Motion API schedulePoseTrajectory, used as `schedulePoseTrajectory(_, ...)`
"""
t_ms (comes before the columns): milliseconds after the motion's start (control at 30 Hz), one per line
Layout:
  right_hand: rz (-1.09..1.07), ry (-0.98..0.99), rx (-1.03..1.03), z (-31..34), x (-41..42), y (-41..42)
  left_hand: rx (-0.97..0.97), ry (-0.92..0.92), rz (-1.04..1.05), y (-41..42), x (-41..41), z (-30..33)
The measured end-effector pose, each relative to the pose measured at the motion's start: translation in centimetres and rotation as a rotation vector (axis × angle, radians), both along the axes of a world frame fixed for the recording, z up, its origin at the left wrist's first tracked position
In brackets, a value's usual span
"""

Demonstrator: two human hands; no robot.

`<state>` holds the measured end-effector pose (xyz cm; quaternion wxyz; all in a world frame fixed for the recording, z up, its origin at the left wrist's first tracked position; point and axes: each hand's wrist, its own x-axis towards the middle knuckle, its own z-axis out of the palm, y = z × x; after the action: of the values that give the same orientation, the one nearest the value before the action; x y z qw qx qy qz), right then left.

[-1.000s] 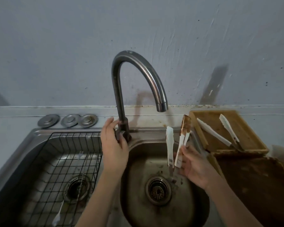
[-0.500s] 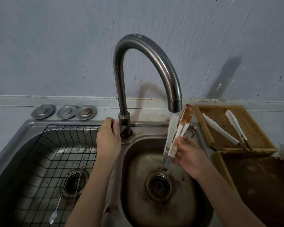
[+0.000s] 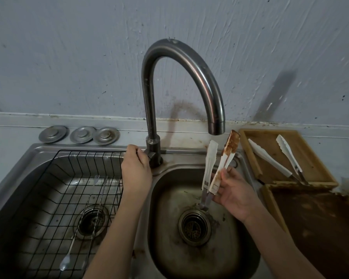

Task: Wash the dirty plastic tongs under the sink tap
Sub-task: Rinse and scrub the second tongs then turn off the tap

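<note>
My right hand [image 3: 234,192] holds white plastic tongs [image 3: 211,164] upright over the right sink basin [image 3: 169,228], tips up. One tip is smeared brown and sits just right of and below the tap spout [image 3: 216,125]. My left hand [image 3: 136,170] is closed around the handle at the base of the dark curved tap [image 3: 152,150]. No water stream is visible from the spout.
A black wire rack [image 3: 54,178] with long spoons and forks fills the left basin. Three metal drain lids [image 3: 79,134] lie behind it. At right, a wooden tray [image 3: 314,164] holds two more white tongs [image 3: 269,158]; a brown-soiled tray [image 3: 314,228] lies nearer.
My right hand lifted the tongs up and right, bringing the dirty tip beside the spout. My left hand stayed at the tap base, shifting its grip to the handle's left side.
</note>
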<state>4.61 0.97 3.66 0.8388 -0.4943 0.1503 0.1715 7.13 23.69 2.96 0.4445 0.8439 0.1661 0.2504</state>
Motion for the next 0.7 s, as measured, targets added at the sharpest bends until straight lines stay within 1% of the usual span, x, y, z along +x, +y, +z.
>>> schedulePoseTrajectory(367, 0.020, -0.022, 0.154, -0.67, 0.00, 0.03, -0.017, -0.004, 0.013, -0.11, 0.15, -0.22)
schedulePoseTrajectory(700, 0.008, -0.024, 0.161, -0.75, -0.01, 0.36, -0.045, -0.027, 0.028, 0.04, -0.01, -0.66)
